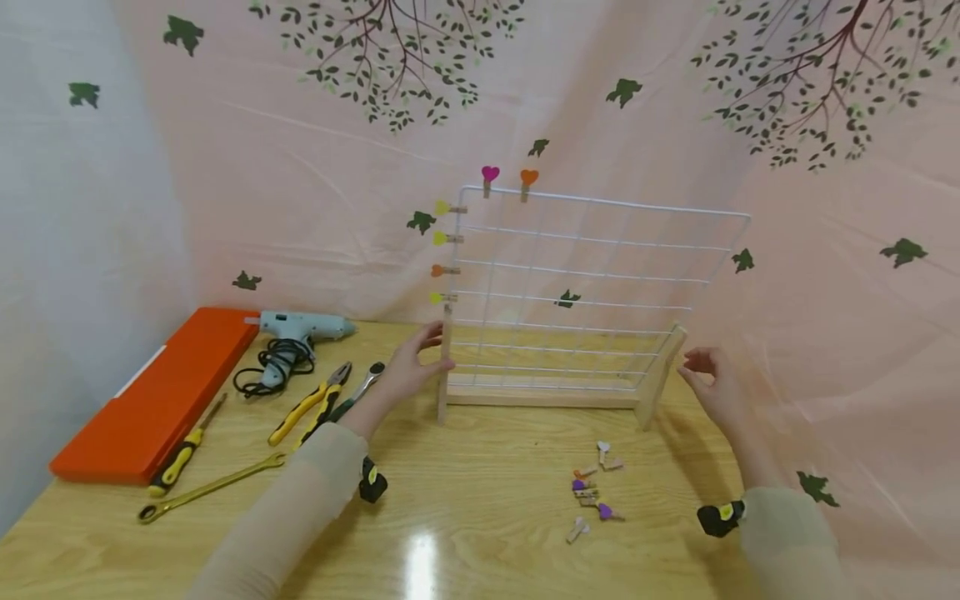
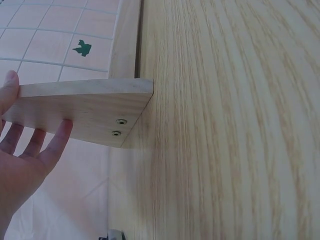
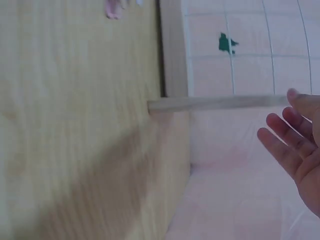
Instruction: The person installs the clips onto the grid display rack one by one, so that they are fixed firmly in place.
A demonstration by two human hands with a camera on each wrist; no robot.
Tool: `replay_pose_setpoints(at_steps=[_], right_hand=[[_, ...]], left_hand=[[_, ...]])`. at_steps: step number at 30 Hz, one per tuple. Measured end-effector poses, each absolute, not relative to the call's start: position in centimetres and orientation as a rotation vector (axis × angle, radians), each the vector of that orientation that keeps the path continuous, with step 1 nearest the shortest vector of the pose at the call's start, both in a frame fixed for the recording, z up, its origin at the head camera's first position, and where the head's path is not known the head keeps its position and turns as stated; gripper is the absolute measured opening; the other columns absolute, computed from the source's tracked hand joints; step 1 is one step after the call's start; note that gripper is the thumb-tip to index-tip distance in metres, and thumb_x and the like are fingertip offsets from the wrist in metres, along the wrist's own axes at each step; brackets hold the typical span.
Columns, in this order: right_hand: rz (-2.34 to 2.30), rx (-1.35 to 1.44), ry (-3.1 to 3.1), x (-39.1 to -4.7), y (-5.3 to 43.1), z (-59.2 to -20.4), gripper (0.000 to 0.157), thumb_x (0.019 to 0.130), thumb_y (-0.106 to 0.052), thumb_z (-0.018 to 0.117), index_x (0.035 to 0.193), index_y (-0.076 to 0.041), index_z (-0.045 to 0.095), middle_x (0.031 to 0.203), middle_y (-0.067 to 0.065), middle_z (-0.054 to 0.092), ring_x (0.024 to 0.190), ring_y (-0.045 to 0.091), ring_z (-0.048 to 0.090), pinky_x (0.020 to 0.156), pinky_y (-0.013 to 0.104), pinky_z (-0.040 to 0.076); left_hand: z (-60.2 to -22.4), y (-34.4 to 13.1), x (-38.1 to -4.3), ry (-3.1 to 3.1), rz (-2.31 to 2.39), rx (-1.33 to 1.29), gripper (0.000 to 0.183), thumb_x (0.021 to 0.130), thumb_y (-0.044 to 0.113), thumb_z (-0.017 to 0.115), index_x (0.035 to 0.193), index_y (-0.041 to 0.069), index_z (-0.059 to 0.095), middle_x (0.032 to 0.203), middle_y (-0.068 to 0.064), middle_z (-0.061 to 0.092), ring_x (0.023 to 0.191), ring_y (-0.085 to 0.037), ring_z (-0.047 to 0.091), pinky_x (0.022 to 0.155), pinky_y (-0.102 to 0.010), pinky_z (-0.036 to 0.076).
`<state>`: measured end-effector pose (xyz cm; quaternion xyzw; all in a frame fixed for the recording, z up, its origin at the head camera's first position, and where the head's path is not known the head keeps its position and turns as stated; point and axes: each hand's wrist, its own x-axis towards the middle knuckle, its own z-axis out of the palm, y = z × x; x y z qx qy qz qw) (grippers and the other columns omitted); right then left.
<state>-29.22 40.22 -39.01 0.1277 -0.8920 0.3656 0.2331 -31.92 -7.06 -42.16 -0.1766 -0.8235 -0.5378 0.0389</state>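
Wire-grid rack (image 1: pixel 600 274) is probably light but stiff, so grab its wooden end panels (image 1: pixel 660 379): left hand (image 1: pixel 407 367) loosely pinches the 9 o'clock one, right hand (image 1: pixel 717 386), half-curled, grips nothing near 3 o'clock.

1. Setting: reads as a small craft or hobby bench; home or studio, cannot tell.
2. Surface: wood-grain table (image 1: pixel 487 500), backed by a branch-printed pink cloth (image 1: pixel 300 233) (creased, so hung fabric rather than wallpaper).
3. Hand tools at left: glue gun (image 1: pixel 300 323), pliers (image 1: pixel 296 417), screwdriver (image 1: pixel 177 462), wrench (image 1: pixel 213 487), beside a flat orange box (image 1: pixel 157 404).
4. Craft pieces: heart-topped clips (image 1: pixel 605 512) near a wire grid stand (image 1: pixel 540 402).
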Motion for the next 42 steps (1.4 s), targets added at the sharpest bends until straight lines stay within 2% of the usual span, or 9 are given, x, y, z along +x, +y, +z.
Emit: replay_pose_setpoints(at_steps=[4, 6, 8, 11, 16, 23, 31, 37, 42], right_hand=[[0.794, 0.385, -2.622, -27.4, 39.2, -39.4, 0.025, 0.085, -0.014, 0.060, 0.104, 0.000, 0.056, 0.092, 0.013, 0.059, 0.089, 0.018, 0.055, 0.067, 0.029, 0.052], [0.749, 0.438, -2.683, -26.8, 38.5, -40.0, 0.027, 0.084, -0.017, 0.062, 0.106, -0.001, 0.058, 0.092, 0.012, 0.061, 0.089, 0.026, 0.057, 0.066, 0.037, 0.052], [0.741, 0.472, -2.736, -26.4, 37.7, -40.6, 0.030, 0.083, -0.020, 0.063, 0.109, -0.004, 0.059, 0.089, 0.007, 0.061, 0.085, 0.025, 0.057, 0.063, 0.033, 0.052], [0.677, 0.522, -2.805, -26.0, 36.7, -41.7, 0.033, 0.082, -0.024, 0.065, 0.110, -0.007, 0.060, 0.083, -0.002, 0.060, 0.075, 0.015, 0.054, 0.053, 0.024, 0.047], [0.686, 0.631, -2.916, -26.3, 35.3, -43.4, 0.033, 0.079, -0.025, 0.067, 0.105, -0.006, 0.063, 0.076, -0.008, 0.056, 0.067, 0.006, 0.047, 0.050, 0.020, 0.038], [0.887, 0.700, -3.079, -27.0, 34.3, -45.4, 0.028, 0.079, -0.031, 0.067, 0.095, -0.008, 0.064, 0.077, -0.003, 0.057, 0.067, 0.007, 0.049, 0.058, 0.020, 0.043], [1.030, 0.673, -3.121, -27.4, 33.8, -45.9, 0.015, 0.082, -0.025, 0.064, 0.085, -0.011, 0.063, 0.066, -0.001, 0.058, 0.052, 0.009, 0.051, 0.048, 0.023, 0.043], [1.232, 0.635, -3.067, -27.3, 33.3, -44.9, 0.015, 0.083, -0.019, 0.063, 0.085, -0.005, 0.062, 0.075, 0.006, 0.061, 0.061, 0.014, 0.056, 0.051, 0.027, 0.048], [1.409, 0.657, -2.929, -26.5, 31.1, -41.3, 0.016, 0.084, -0.009, 0.061, 0.092, 0.005, 0.063, 0.082, 0.015, 0.063, 0.069, 0.023, 0.062, 0.062, 0.037, 0.053]], left_hand=[[-42.1, -7.3, -31.8, -2.533, -1.640, -0.539, 0.079, 0.073, 0.046, 0.064, 0.140, 0.022, 0.027, 0.139, -0.004, 0.036, 0.125, -0.027, 0.037, 0.099, -0.051, 0.032], [-41.3, -7.2, -31.1, -2.538, -1.651, -0.542, 0.078, 0.076, 0.041, 0.064, 0.140, 0.020, 0.026, 0.140, -0.006, 0.036, 0.126, -0.029, 0.036, 0.099, -0.050, 0.032], [-40.5, -7.1, -30.4, -2.537, -1.652, -0.558, 0.075, 0.078, 0.036, 0.064, 0.140, 0.016, 0.026, 0.139, -0.009, 0.035, 0.125, -0.031, 0.036, 0.099, -0.050, 0.032], [-39.1, -6.8, -29.3, -2.540, -1.678, -0.564, 0.072, 0.080, 0.025, 0.064, 0.140, 0.010, 0.026, 0.139, -0.013, 0.034, 0.126, -0.033, 0.035, 0.099, -0.050, 0.032], [-39.1, -6.9, -29.2, -2.515, -1.687, -0.572, 0.071, 0.081, 0.022, 0.064, 0.140, 0.009, 0.027, 0.139, -0.013, 0.035, 0.125, -0.034, 0.035, 0.099, -0.049, 0.033], [-39.6, -6.7, -29.6, -2.491, -1.699, -0.594, 0.071, 0.081, 0.020, 0.065, 0.139, 0.008, 0.027, 0.139, -0.013, 0.035, 0.125, -0.034, 0.035, 0.098, -0.046, 0.035], [-40.3, -6.8, -30.1, -2.477, -1.695, -0.598, 0.071, 0.079, 0.024, 0.065, 0.139, 0.009, 0.028, 0.139, -0.014, 0.036, 0.124, -0.037, 0.035, 0.096, -0.050, 0.035], [-42.1, -7.0, -31.6, -2.489, -1.689, -0.558, 0.076, 0.076, 0.036, 0.066, 0.139, 0.020, 0.028, 0.140, -0.004, 0.035, 0.126, -0.026, 0.036, 0.098, -0.046, 0.035], [-42.2, -7.1, -31.7, -2.498, -1.674, -0.545, 0.076, 0.075, 0.038, 0.065, 0.139, 0.021, 0.028, 0.140, -0.001, 0.035, 0.125, -0.023, 0.037, 0.097, -0.044, 0.037]])
